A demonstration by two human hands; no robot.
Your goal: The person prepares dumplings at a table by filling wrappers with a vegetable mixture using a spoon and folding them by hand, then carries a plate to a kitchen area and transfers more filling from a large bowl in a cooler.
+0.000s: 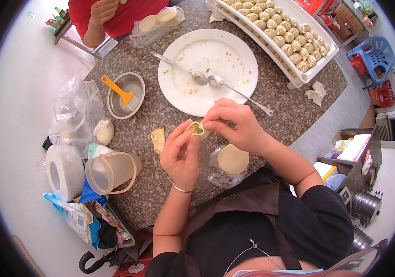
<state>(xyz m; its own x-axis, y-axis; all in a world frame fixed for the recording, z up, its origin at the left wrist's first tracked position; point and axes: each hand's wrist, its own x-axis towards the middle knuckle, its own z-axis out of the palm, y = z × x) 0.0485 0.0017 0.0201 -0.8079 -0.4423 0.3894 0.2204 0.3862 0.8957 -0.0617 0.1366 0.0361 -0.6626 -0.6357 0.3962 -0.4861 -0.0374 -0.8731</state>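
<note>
A partly closed dumpling [196, 129] with green and yellowish filling sits in my left hand [181, 152], cupped by the fingers and thumb. My right hand [234, 121] pinches the dough edge on its right side. Just below my right hand lies a stack of round dumpling wrappers [233, 159] on clear plastic. A folded piece of dough [158, 140] rests left of my left hand. Beyond both hands is a large white oval plate [190, 38] with scraps of filling. Two metal spoons, a left one [198, 78] and a right one [215, 80], lie on it.
A white tray [298, 77] holds rows of pleated dumplings [287, 38]. Left stand a metal bowl [114, 110] with a yellow brush [121, 90], a plastic jug [114, 173] and a paper roll [65, 173]. Opposite, a person in red [128, 17] works near more wrappers [157, 20]. Crumpled tissue [316, 93] lies right.
</note>
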